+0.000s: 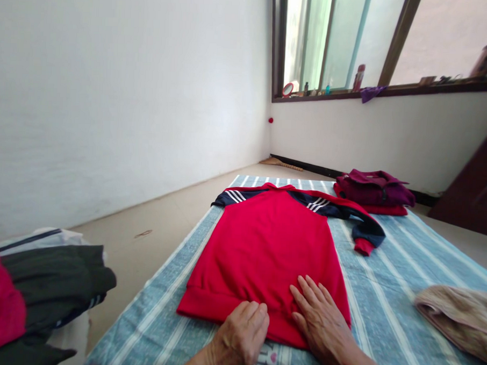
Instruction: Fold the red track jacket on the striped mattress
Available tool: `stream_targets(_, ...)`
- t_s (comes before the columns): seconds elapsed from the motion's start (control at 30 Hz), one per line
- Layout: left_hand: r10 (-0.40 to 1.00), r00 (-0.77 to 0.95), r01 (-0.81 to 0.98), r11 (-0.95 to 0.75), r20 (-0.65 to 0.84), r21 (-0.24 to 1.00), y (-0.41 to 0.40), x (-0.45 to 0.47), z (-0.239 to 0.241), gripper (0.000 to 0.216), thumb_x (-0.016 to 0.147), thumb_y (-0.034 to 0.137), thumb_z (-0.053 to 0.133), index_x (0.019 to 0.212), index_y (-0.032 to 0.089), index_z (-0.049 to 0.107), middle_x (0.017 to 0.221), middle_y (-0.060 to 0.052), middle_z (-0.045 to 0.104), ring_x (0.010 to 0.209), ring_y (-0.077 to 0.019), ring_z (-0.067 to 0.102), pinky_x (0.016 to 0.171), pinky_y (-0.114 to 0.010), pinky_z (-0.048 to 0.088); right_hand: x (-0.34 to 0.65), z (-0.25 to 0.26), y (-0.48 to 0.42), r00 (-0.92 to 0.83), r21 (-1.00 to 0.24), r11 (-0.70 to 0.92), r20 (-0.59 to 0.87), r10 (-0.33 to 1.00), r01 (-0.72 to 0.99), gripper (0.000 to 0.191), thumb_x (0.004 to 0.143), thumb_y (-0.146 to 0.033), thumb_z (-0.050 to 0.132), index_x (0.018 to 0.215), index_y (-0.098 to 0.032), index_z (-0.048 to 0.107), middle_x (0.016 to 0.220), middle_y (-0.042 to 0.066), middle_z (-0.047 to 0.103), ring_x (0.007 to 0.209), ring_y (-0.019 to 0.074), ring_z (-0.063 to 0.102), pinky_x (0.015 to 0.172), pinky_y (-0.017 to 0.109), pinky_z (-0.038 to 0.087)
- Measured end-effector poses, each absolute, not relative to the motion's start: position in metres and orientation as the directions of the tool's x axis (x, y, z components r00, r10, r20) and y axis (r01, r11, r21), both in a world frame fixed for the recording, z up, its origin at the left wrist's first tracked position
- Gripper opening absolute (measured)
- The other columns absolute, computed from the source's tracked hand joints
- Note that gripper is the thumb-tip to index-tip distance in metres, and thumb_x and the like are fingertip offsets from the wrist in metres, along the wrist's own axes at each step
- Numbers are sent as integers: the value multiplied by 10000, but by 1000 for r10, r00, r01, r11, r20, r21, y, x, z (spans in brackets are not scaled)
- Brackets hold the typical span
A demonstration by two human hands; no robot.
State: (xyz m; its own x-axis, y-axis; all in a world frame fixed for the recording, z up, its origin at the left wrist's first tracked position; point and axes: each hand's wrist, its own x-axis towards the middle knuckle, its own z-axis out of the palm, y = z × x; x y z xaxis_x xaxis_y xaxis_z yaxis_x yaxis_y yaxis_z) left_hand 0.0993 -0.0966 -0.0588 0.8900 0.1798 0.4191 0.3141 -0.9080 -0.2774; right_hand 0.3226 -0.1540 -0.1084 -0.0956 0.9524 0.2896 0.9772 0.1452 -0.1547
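Observation:
A red sweatshirt [265, 242] with navy, white-striped sleeves lies spread flat on a blue striped sheet [400, 297]. Its right sleeve is folded in, with the red cuff near the sheet's middle right. My left hand [243, 333] rests on the bottom hem with its fingers curled down over the fabric. My right hand [318, 315] lies flat on the lower part of the sweatshirt, fingers stretched out and together.
A folded maroon and red garment stack [372, 191] sits at the sheet's far end. A beige towel [459, 318] lies at the right. Dark and red clothes [40, 292] are piled at the left. White walls, a window sill with small items [353, 82], bare floor to the left.

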Motion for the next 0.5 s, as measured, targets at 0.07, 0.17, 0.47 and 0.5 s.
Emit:
stream_targets(0.07,165,885,305,-912,436,-275,-95,98,-58,308,880,71,298,967,112,591,968,-118,635,874,-209,578,790,-352,463,323,-111,-153,-96,-152,147,297,950,977,442,917,-399,450,1340,-274,468,1415,73,405,1314,261,329,1047,459,313)
stream_targets(0.17,144,885,291,-914,443,-283,-93,96,-59,327,887,75,271,929,116,592,940,-117,633,841,-207,577,779,-362,465,323,-112,-153,-95,-146,147,311,946,978,443,915,-395,453,1342,-278,464,1420,71,397,1317,258,325,1051,455,308)
stream_targets(0.47,136,913,269,-909,384,-317,-90,95,-67,309,879,77,297,953,100,596,956,-127,634,838,-216,568,738,-359,471,323,-112,-153,-103,-124,154,341,934,980,439,913,-395,458,1335,-278,472,1412,64,412,1312,255,335,1042,453,324)
stream_targets(0.5,128,916,261,-910,381,-321,-89,95,-67,316,881,76,290,953,98,597,952,-127,634,832,-215,565,734,-357,472,323,-112,-153,-102,-123,153,344,933,980,437,912,-396,461,1333,-279,475,1410,63,415,1311,254,337,1042,451,325)
